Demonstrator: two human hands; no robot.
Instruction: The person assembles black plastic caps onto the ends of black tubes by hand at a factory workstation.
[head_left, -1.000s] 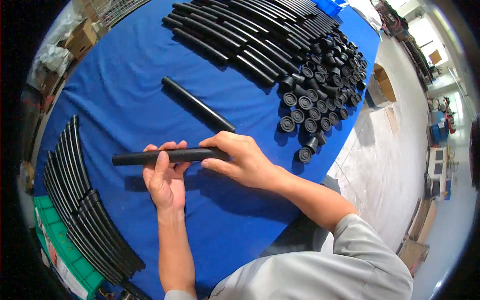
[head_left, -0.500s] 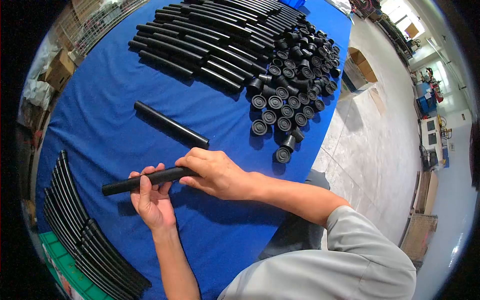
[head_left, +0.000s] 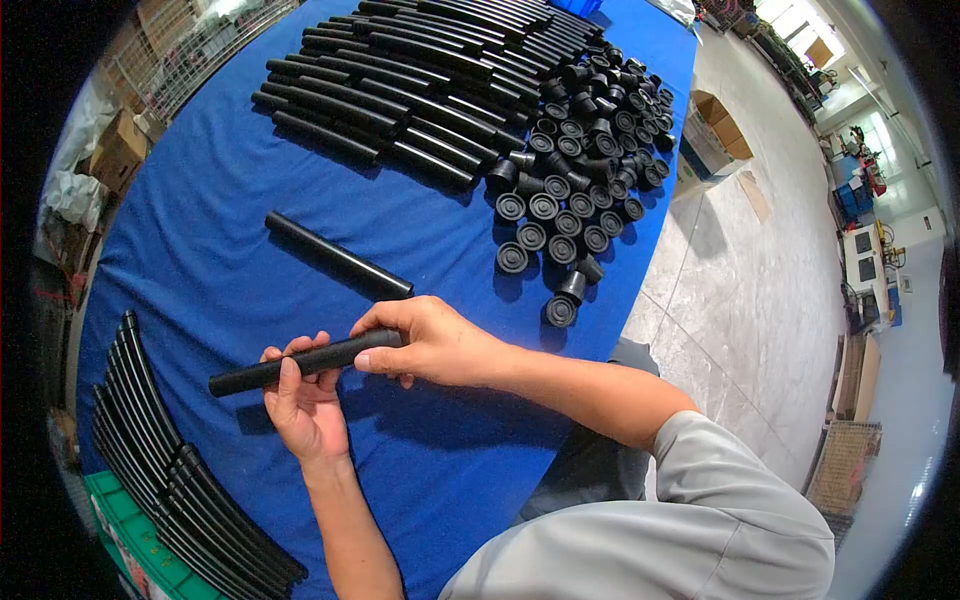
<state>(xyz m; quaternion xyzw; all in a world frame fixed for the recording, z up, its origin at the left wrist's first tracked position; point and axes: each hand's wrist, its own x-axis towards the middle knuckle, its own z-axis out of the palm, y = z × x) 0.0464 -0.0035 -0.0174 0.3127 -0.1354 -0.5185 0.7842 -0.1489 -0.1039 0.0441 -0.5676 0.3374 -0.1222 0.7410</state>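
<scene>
A black tube (head_left: 250,378) is held slightly tilted above the blue cloth, its near end pointing left. My left hand (head_left: 308,400) supports it from below, thumb in front and fingers behind. My right hand (head_left: 435,345) is closed around the tube's right end, where a wider black rubber cap (head_left: 378,340) shows between thumb and fingers. Just beyond my hands, a single black tube (head_left: 338,255) lies on the cloth. How far the cap covers the tube is hidden by my right hand.
Rows of black tubes (head_left: 390,95) lie at the back of the blue-covered table (head_left: 190,240). Many loose rubber caps (head_left: 562,248) are spread near its right edge. More tubes (head_left: 185,480) are stacked at the lower left by a green crate (head_left: 125,520). A cardboard box (head_left: 712,140) stands on the floor.
My right hand's fingers have shifted around the tube's right end, so more of the wider cap shows. The tube has tilted slightly, its right end higher.
</scene>
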